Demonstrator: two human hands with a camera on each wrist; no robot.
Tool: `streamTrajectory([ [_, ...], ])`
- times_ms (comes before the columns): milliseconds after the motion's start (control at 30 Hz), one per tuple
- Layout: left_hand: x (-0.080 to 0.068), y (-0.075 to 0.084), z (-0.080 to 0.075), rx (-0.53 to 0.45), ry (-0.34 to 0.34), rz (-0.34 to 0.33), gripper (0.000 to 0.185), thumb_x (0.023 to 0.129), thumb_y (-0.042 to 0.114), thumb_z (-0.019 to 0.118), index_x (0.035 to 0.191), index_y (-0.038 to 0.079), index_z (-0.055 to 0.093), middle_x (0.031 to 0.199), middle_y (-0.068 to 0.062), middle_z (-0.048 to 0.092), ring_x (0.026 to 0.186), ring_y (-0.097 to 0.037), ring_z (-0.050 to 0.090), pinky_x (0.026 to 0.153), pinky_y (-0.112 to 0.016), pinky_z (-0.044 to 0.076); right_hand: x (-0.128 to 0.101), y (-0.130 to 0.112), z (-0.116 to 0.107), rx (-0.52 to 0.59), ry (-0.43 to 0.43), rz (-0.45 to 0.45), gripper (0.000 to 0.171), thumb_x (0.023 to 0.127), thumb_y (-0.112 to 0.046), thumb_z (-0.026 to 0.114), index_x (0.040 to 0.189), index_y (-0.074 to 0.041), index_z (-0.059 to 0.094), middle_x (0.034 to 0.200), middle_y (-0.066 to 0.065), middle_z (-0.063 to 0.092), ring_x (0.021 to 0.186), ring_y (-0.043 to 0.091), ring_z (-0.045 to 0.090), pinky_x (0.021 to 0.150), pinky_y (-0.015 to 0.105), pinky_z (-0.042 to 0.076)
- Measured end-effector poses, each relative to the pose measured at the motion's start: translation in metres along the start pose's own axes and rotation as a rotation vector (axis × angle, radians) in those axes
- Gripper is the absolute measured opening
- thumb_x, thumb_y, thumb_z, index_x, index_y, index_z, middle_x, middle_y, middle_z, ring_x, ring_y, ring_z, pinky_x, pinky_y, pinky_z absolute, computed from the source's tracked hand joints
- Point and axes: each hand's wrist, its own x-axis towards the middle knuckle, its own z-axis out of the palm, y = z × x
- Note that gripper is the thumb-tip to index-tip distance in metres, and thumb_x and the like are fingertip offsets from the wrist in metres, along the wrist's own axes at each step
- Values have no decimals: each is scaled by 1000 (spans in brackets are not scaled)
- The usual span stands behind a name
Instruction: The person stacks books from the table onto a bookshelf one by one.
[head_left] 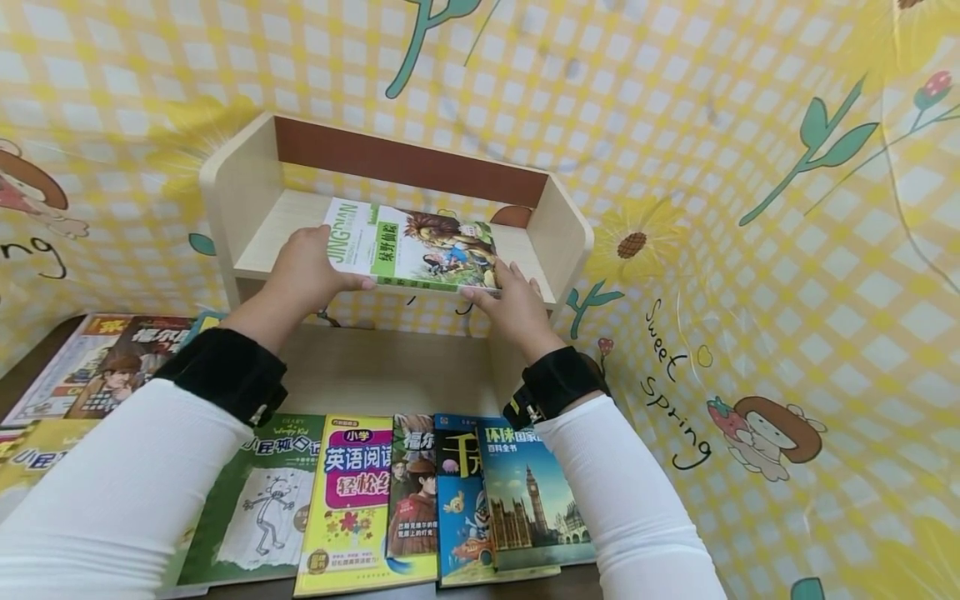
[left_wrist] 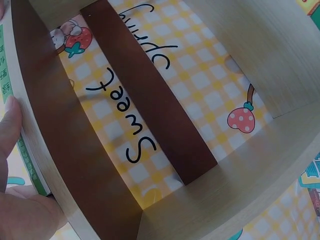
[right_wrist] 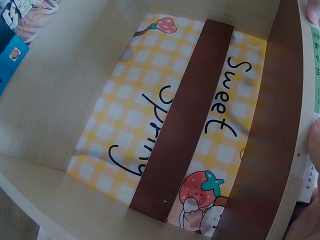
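Note:
A paperback book (head_left: 420, 246) with a lion picture and a green spine lies flat at the upper shelf of a small wooden bookshelf (head_left: 225, 192). My left hand (head_left: 303, 267) grips its left end, and my right hand (head_left: 517, 304) grips the right end, thumbs at the spine edge. In the left wrist view, the left hand (left_wrist: 25, 210) shows beside the green spine (left_wrist: 30, 165) at the shelf board's edge. The right wrist view catches part of the right hand (right_wrist: 314, 145) near the spine (right_wrist: 317, 75). Whether the book fully rests on the board is unclear.
Below the shelf lie a green diary-style book (head_left: 262, 500), a yellow English reader (head_left: 356, 517), a detective book (head_left: 412, 492), a blue book (head_left: 461, 517) and one with a clock tower (head_left: 528, 492). More books (head_left: 112, 367) lie at left. Patterned cloth (head_left: 675, 167) covers the walls.

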Motion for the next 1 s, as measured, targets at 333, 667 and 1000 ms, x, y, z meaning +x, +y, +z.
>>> streamTrajectory([
  [333, 5, -2, 4, -17, 13, 17, 60, 80, 19, 81, 126, -7, 53, 118, -27, 54, 108, -40, 50, 93, -52, 40, 2, 2, -2, -7, -1, 3, 82, 93, -50, 54, 154, -7, 20, 157, 11, 29, 148, 20, 14, 120, 39, 2],
  [667, 8, 0, 4, -18, -4, -24, 59, 79, 21, 81, 125, -5, 54, 115, -25, 57, 90, -33, 55, 65, -35, 46, 3, 4, 0, 15, -1, 0, 82, 93, -50, 55, 154, -7, 20, 157, 10, 28, 148, 21, 14, 120, 40, 2],
  [1000, 9, -5, 5, -52, 12, -8, 67, 77, 20, 83, 130, -2, 48, 118, -25, 53, 82, -34, 59, 68, -40, 51, 0, 4, -2, 66, 32, 21, 83, 92, -51, 58, 154, -9, 22, 157, 13, 26, 147, 25, 15, 120, 43, 9],
])
